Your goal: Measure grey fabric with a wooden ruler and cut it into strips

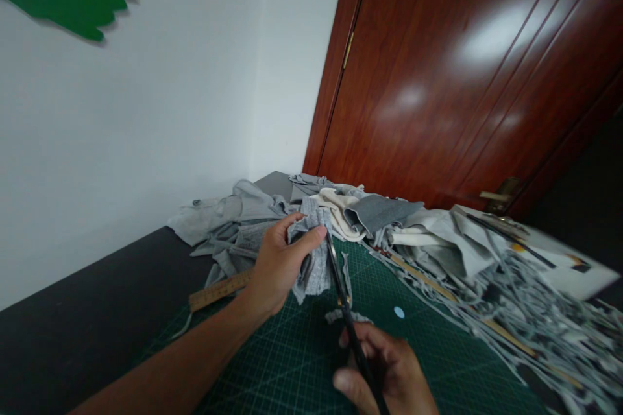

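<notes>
My left hand (285, 262) pinches a folded piece of grey knit fabric (316, 269) between thumb and fingers, above the cutting mat (277, 363). In my right hand (384, 369) is a pair of scissors (346, 311) with dark handles, its blades pointing up and away along the fabric's right edge. How far the blades are parted is hard to make out. A thin grey offcut (346, 272) stands just right of the blades, and another small grey scrap (335, 316) lies on the mat by the scissors' pivot.
Behind my left hand lies a heap of grey fabric (257, 198), with a wooden ruler (219, 292) in front. White and grey cloths (438, 240) and tangled grey strips (525, 298) line the right side. A long wooden stick (423, 277) borders the mat. Beyond stands a brown door (413, 78).
</notes>
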Action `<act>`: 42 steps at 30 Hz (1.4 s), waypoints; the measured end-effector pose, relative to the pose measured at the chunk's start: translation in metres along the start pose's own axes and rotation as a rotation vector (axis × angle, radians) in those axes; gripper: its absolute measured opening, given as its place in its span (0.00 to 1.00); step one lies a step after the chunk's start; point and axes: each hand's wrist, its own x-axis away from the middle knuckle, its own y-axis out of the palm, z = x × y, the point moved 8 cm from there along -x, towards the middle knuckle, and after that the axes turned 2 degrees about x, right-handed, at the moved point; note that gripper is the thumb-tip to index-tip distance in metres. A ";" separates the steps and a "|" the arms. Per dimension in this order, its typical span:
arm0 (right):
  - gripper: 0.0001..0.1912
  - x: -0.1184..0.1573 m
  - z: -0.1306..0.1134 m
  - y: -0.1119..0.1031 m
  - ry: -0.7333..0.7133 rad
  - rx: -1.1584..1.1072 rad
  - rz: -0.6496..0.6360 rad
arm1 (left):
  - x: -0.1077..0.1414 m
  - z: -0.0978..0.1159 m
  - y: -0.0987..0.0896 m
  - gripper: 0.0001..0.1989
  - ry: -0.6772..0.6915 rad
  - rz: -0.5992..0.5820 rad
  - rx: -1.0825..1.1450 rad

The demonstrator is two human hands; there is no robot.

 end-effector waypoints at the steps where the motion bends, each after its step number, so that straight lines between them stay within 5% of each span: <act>1: 0.24 0.000 -0.001 -0.001 0.004 -0.003 0.023 | 0.000 0.001 0.000 0.13 0.006 0.004 -0.005; 16: 0.24 -0.001 0.001 0.004 -0.054 -0.065 -0.038 | 0.005 -0.007 0.005 0.12 -0.066 -0.040 -0.027; 22: 0.26 0.001 0.002 0.000 -0.015 -0.074 0.071 | 0.008 -0.011 0.008 0.12 -0.101 -0.056 -0.034; 36: 0.23 0.001 0.004 0.004 0.016 -0.004 -0.039 | 0.006 -0.008 0.005 0.17 -0.096 0.010 0.013; 42: 0.26 0.001 0.002 0.001 0.006 -0.032 0.081 | 0.007 -0.008 0.005 0.16 -0.109 -0.004 -0.037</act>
